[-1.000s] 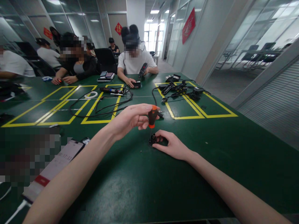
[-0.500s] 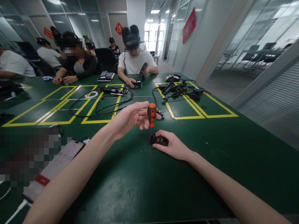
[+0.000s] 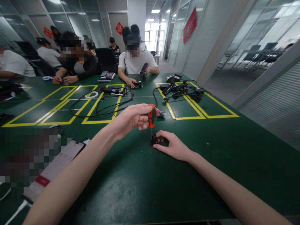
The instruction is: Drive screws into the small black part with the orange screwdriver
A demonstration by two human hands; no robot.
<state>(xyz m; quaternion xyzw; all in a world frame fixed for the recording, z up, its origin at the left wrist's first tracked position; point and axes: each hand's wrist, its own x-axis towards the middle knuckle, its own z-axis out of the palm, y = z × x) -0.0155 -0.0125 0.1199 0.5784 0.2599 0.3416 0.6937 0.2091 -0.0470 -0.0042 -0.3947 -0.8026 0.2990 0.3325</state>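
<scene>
My left hand [image 3: 138, 117] is closed around the orange and dark grey handle of a screwdriver [image 3: 152, 116]. The tool stands upright, and its thin shaft points down to a small round black part [image 3: 153, 141] on the green table. Whether the tip sits in a screw is too small to see. My right hand [image 3: 172, 144] pinches that black part from the right with thumb and fingers, holding it against the tabletop. A short tube rises from the part's top. A tiny screw-like piece [image 3: 141, 152] lies on the table to the left of it.
A phone [image 3: 55, 170] with a white cable lies at left, beneath my left forearm. Beyond my hands are a looped black cable [image 3: 98, 112], a white ring [image 3: 91, 95] and a heap of black cables and parts [image 3: 180, 89]. A co-worker [image 3: 138, 62] sits across the table [image 3: 131, 187].
The screwdriver handle has turned in my left hand, and my thumb has shifted onto its upper side. My right hand and the black part stay in place.
</scene>
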